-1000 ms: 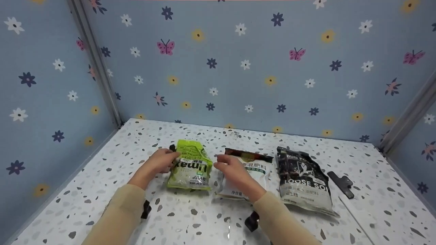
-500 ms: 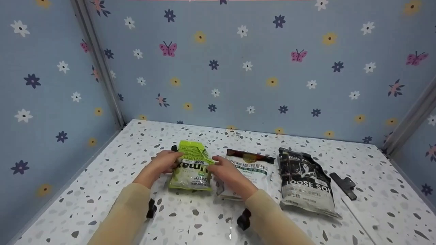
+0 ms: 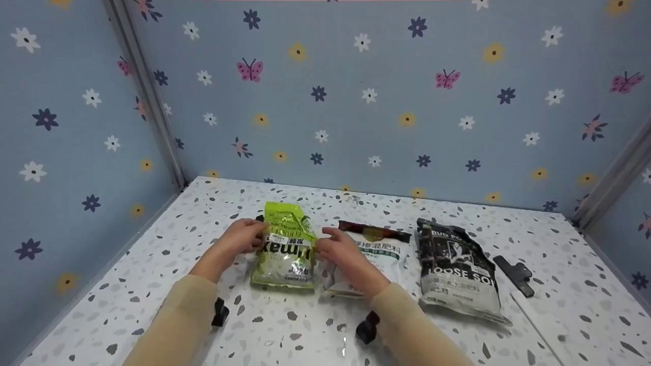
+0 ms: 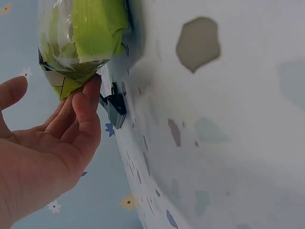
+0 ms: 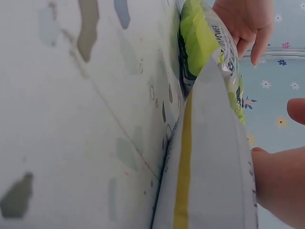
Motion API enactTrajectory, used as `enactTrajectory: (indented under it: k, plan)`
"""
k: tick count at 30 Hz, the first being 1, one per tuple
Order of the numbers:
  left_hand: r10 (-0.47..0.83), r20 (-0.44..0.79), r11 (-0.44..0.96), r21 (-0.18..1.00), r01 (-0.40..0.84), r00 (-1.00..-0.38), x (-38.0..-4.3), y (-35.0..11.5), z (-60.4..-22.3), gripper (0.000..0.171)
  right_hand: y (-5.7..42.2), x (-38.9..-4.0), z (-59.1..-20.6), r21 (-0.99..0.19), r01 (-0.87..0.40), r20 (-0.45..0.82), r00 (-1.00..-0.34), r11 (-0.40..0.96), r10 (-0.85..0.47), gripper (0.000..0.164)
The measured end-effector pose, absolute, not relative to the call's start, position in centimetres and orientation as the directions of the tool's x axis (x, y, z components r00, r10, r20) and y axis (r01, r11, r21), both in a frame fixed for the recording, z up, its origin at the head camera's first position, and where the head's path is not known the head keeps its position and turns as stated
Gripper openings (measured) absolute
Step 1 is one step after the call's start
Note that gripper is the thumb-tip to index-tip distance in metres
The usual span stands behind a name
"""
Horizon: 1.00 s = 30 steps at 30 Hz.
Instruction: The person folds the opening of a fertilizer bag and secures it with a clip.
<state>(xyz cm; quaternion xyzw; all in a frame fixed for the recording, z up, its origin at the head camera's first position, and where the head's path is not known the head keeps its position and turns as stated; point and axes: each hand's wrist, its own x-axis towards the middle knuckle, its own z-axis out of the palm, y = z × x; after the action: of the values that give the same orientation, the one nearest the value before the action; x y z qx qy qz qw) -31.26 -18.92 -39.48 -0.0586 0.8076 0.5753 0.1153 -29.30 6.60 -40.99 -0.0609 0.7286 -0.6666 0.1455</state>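
Observation:
A green-and-white printed bag [image 3: 285, 254] lies between my two hands at the left middle of the table. My left hand [image 3: 239, 239] has its fingertips at the bag's left side; in the left wrist view the fingers [image 4: 88, 114] touch the bag's edge while the thumb stays apart. On the other side, my right hand [image 3: 346, 254] reaches across a white bag [image 3: 379, 249] with a dark top band, its fingertips at the green bag's right edge. The white bag hides part of the right hand in the right wrist view.
A black-and-grey bag [image 3: 457, 274] lies farther right, beside a black clip [image 3: 516, 275]. Another black clip [image 4: 114, 105] sits behind the left hand. A thin white rod [image 3: 534, 325] lies at the front right. Flower-patterned walls [image 3: 366, 127] enclose the speckled table [image 3: 295, 330].
My right hand has come left from over the white bag to the green bag's right edge. The green bag's top end has shifted slightly upward in the head view.

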Motion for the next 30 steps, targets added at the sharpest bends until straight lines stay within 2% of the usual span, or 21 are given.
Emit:
enactTrajectory:
  k: [11, 17, 22, 30]
  plan:
    - [0.036, -0.213, 0.265, 0.944, -0.196, -0.977, -30.7, -20.0, -39.3, 0.048, 6.4, -29.1, -41.2, -0.996, 0.020, -0.042, -0.967, 0.089, -0.253, 0.055]
    - [0.041, -0.188, 0.247, 0.954, -0.173, -0.981, -30.5, -20.3, -39.1, 0.057, 6.6, -28.6, -41.1, -0.988, -0.048, 0.008, -0.965, 0.147, -0.262, 0.046]
    - [0.096, -0.169, 0.256, 0.956, -0.140, -0.981, -30.0, -20.4, -38.6, 0.068, 6.4, -28.3, -40.7, -0.981, -0.084, 0.040, -0.970, 0.177, -0.241, 0.045]
    - [0.170, -0.118, 0.250, 0.965, -0.074, -0.978, -29.0, -21.3, -38.3, 0.067, 6.2, -27.7, -40.8, -0.969, -0.123, 0.071, -0.969, 0.213, -0.238, 0.032]
